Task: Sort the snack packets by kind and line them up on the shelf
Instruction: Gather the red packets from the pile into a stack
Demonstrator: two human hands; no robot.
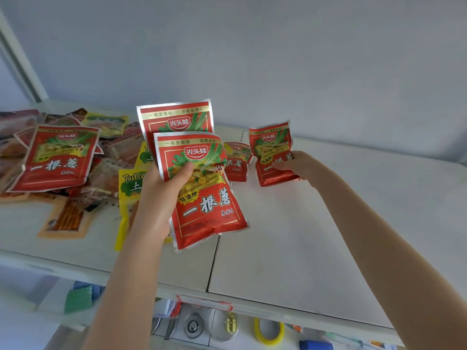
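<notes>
My left hand (164,188) grips two red snack packets above the white shelf (290,236), the front packet (204,195) overlapping the rear packet (177,120). My right hand (294,164) holds a further red packet (271,152) upright near the back wall. Just left of it stands a matching small red packet (237,161). Another red packet (56,157) lies on top of the mixed pile (111,152) at the left. Yellow packets (130,185) show behind my left hand.
An orange packet of sticks (67,218) lies at the pile's front edge. A seam (214,258) splits the shelf boards. Below the shelf lip are a yellow tape roll (269,332), a brass padlock (231,324) and green items (78,299).
</notes>
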